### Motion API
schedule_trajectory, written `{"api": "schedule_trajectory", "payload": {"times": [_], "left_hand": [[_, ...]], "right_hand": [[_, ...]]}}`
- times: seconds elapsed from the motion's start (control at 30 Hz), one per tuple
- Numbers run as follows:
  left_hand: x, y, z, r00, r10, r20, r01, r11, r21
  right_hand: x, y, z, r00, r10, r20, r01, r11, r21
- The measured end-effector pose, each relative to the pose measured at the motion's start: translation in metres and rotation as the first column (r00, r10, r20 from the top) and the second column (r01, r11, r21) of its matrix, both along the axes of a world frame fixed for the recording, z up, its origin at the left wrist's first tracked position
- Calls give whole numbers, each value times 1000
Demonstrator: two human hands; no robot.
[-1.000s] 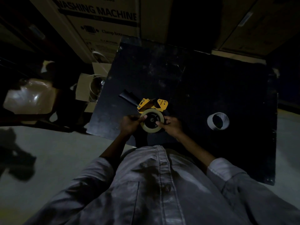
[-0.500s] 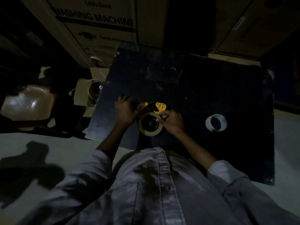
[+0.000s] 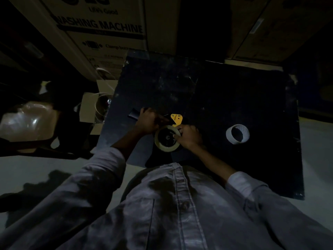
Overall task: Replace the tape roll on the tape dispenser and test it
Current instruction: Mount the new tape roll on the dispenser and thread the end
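Note:
A tape dispenser [image 3: 177, 119] with a yellow head and a black handle lies on the black board [image 3: 225, 98]. A pale tape roll [image 3: 166, 146] sits on its hub at the near side. My left hand [image 3: 149, 120] is closed over the dispenser's handle, whose black end sticks out to the left. My right hand [image 3: 188, 136] grips the right rim of the tape roll, fingers on its edge. An empty white tape core [image 3: 237, 134] lies on the board, apart to the right.
Large cardboard boxes [image 3: 100, 27] stand behind the board. A small open carton [image 3: 93, 107] and a shiny plastic bag [image 3: 27, 120] lie on the floor to the left. The scene is very dim. My grey shirt fills the lower frame.
My left hand has left the roll's left rim and moved up onto the dispenser's handle. My right hand stays on the roll's right side.

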State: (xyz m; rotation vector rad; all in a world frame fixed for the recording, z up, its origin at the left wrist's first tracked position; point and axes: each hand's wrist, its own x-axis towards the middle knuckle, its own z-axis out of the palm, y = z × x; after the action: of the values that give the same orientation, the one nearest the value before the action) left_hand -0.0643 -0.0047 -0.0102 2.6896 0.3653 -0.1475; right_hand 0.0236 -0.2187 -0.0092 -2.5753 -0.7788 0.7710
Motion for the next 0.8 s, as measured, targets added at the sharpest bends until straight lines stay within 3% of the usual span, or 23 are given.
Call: {"api": "schedule_trajectory", "payload": {"times": [0.07, 0.13, 0.33, 0.5, 0.7, 0.8], "left_hand": [[2, 0, 7, 974, 211, 88, -178, 941, -287], [13, -2, 12, 919, 392, 49, -342, 852, -396], [38, 0, 14, 896, 368, -247, -416, 891, -181], [47, 11, 25, 908, 321, -271, -375, 909, -181], [48, 17, -1, 922, 310, -232, -355, 917, -184], [39, 2, 15, 911, 353, -212, -390, 905, -171]], "right_hand": [[3, 0, 7, 1000, 4, 26, -4, 1000, -17], [5, 0, 10, 998, 33, 61, -30, 998, -50], [2, 1, 16, 956, 145, 253, -133, 989, -67], [11, 3, 15, 951, 246, 186, -239, 969, -58], [16, 3, 17, 955, 247, 166, -239, 969, -63], [15, 2, 17, 957, 238, 165, -233, 971, -51]]}}
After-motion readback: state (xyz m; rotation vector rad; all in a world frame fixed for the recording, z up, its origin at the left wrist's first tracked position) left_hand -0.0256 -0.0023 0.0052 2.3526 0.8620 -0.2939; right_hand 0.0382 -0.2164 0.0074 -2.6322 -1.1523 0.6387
